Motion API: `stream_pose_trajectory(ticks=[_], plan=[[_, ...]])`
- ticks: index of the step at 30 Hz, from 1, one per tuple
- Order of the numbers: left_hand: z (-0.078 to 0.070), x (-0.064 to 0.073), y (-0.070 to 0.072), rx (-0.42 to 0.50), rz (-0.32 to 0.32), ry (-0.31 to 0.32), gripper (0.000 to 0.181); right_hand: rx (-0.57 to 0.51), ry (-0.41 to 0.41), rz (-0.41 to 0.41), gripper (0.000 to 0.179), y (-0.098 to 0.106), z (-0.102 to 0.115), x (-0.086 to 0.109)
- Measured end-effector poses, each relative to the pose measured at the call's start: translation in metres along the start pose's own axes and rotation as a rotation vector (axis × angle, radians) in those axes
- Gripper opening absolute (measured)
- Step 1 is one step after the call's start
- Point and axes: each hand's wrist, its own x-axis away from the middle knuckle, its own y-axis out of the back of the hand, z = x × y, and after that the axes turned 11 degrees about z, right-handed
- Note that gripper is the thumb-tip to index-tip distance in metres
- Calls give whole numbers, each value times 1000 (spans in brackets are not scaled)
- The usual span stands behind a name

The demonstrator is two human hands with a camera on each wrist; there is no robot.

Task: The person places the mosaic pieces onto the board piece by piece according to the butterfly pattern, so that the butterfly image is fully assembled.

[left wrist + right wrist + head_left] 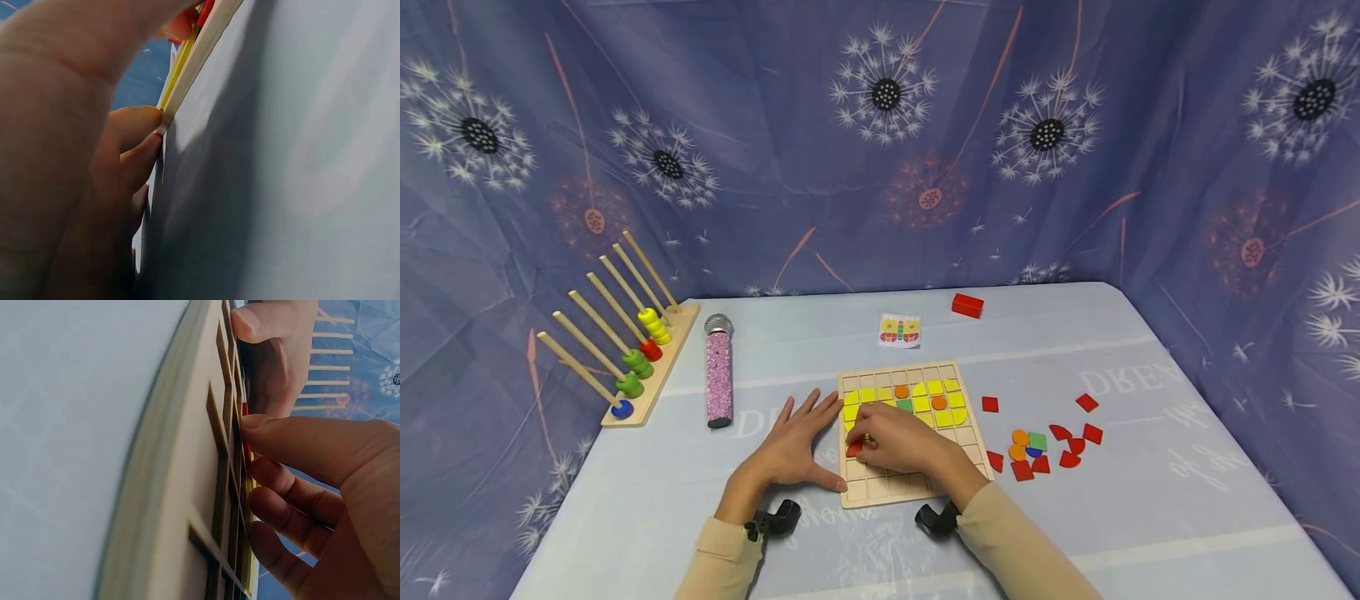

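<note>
A wooden grid board (880,488) lies flat on the table, its upper rows filled with yellow tiles (935,387), orange discs (938,402) and a green square (905,405). My right hand (901,439) is over the board's left side and pinches a red tile (854,448) between thumb and fingers. In the right wrist view the thumb (281,434) presses on this red tile, low in the grid; its exact shape is mostly covered. With fingers spread, my left hand (792,448) rests against the board's left edge, the thumb at the lower left corner.
Right of the board lie loose red tiles (1022,471), orange discs (1018,452), a green square (1037,442) and a blue piece (1034,452). Behind it are a butterfly pattern card (899,331) and a red block (967,306). A glittery microphone (718,375) and a peg abacus (651,367) stand left.
</note>
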Motion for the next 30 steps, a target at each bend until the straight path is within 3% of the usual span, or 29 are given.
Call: stream_pose_trajectory(ticks=[9,14,21,30], plan=[[-2,1,1,0,3,12,129,12,8,-18,16,1,0,4],[-1,2,1,2,2,6,129,-36,-27,-32,15,3,-3,11],[-2,2,2,10,-4,-6,129,-118,-96,-73,10,12,-14,34],[-4,2,0,15,-17,-15,129,-165,-189,-201,14,27,-53,77]])
